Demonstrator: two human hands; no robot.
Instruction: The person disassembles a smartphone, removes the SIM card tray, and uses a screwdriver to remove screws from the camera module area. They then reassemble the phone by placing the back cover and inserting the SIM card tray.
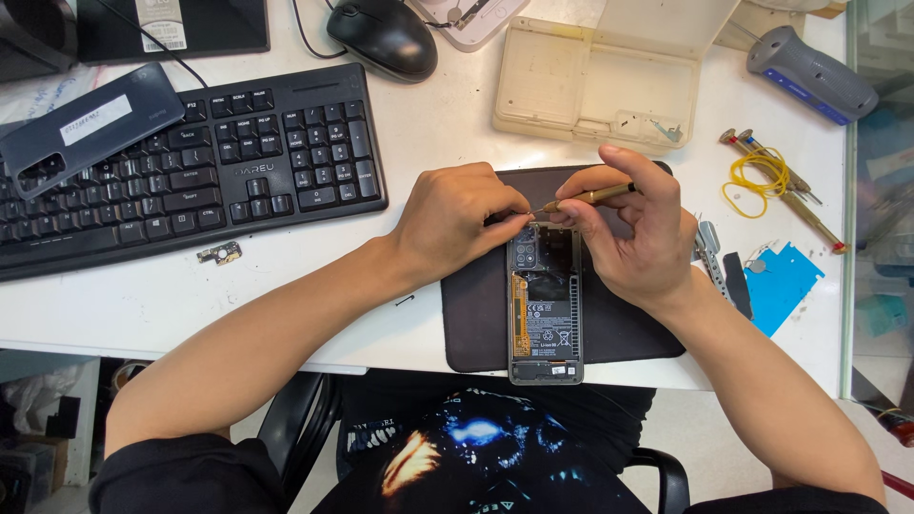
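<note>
An opened smartphone (pixel 545 314) with its back cover off lies on a dark mat (pixel 476 314) at the table's front edge, showing the battery and an orange flex strip. My right hand (pixel 638 233) holds a small brass-handled screwdriver (pixel 595 197), its tip pointing at the phone's top left corner. My left hand (pixel 457 214) pinches at that same corner, fingertips meeting the screwdriver tip. What is between those fingertips is too small to tell.
A black keyboard (pixel 190 171) with a dark phone cover (pixel 86 124) on it lies at left, a black mouse (pixel 384 36) behind. A beige plastic parts box (pixel 609 86), yellow rubber band (pixel 757 176), spare screwdrivers (pixel 790 190), blue sheet (pixel 783 281), tweezers (pixel 706 249) and small circuit piece (pixel 220 252) lie around.
</note>
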